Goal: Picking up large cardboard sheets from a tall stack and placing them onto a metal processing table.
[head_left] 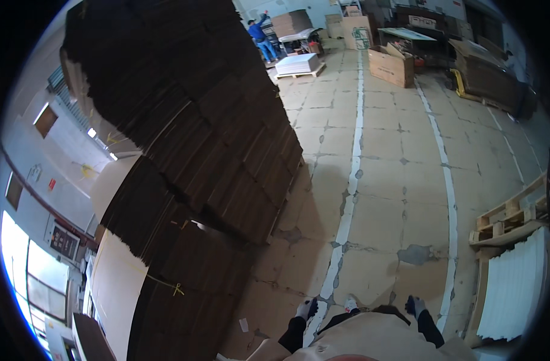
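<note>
l hand (307, 308) & r hand (416, 306) low, well apart, abt level.

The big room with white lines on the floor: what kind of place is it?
Probably a warehouse or packaging workshop: there's a towering stack of what looks like flat cardboard, a wooden pallet and white floor lines.

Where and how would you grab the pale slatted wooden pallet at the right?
Likely the pale slatted wooden pallet by its outer board, from the tan tiled floor on its left: that edge faces the aisle, and gaps between boards and blocks look open enough for fingers. Its right end runs into the picture's dark rim, so I can't judge a grip there.
</note>
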The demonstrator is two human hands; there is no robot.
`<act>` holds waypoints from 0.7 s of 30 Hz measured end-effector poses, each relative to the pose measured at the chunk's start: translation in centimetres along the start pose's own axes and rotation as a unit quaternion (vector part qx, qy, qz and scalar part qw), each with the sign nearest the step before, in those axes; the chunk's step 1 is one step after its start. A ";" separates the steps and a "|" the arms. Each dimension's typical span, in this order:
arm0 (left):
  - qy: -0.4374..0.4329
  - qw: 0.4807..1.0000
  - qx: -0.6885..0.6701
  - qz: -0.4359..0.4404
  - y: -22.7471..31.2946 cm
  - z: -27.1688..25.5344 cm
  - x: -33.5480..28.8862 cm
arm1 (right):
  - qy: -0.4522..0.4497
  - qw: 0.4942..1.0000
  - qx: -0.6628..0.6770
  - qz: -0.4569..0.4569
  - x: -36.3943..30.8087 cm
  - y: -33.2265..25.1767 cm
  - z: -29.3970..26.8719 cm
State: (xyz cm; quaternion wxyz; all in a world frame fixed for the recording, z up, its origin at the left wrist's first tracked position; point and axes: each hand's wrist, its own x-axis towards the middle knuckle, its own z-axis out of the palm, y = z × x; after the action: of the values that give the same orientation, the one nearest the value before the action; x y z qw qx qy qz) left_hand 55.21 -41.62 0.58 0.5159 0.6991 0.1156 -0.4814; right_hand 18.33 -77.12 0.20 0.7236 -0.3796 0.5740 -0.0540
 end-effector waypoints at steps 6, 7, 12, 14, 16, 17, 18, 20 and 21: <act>-0.021 0.999 0.045 -0.016 7.0 1.7 2.3 | 0.026 0.999 0.037 -0.019 2.7 -5.4 3.0; -0.018 0.999 0.038 -0.029 6.8 1.7 2.5 | 0.030 0.999 0.037 -0.003 2.9 -5.6 3.1; -0.023 0.994 -0.005 -0.110 3.4 0.0 3.5 | 0.061 0.998 -0.023 0.025 4.9 -5.1 3.3; 0.013 0.990 -0.013 -0.137 3.1 0.5 2.1 | 0.040 0.992 -0.120 0.013 7.0 -5.1 2.9; -0.007 0.982 -0.144 -0.121 1.2 -0.2 1.7 | -0.002 0.983 -0.182 -0.017 10.4 -6.1 2.7; 0.008 0.979 -0.156 -0.131 1.3 -0.1 1.8 | -0.015 0.981 -0.191 -0.018 12.0 -7.0 2.8; 0.026 0.976 -0.161 -0.143 1.5 0.2 1.8 | -0.010 0.987 -0.157 0.011 13.3 -8.8 3.9; 0.056 0.972 -0.169 -0.150 2.9 0.9 2.1 | -0.007 0.994 -0.093 0.064 16.5 -13.4 6.4; 0.059 0.972 -0.170 -0.152 4.3 1.6 2.5 | -0.025 0.995 -0.066 0.076 18.9 -15.7 7.4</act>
State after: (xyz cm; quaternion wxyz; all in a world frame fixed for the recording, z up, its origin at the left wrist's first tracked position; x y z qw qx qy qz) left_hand 58.46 -45.65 1.19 0.5404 0.6026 0.3303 -0.4856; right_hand 36.74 -94.32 -4.79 0.7130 -0.3834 0.5851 0.0484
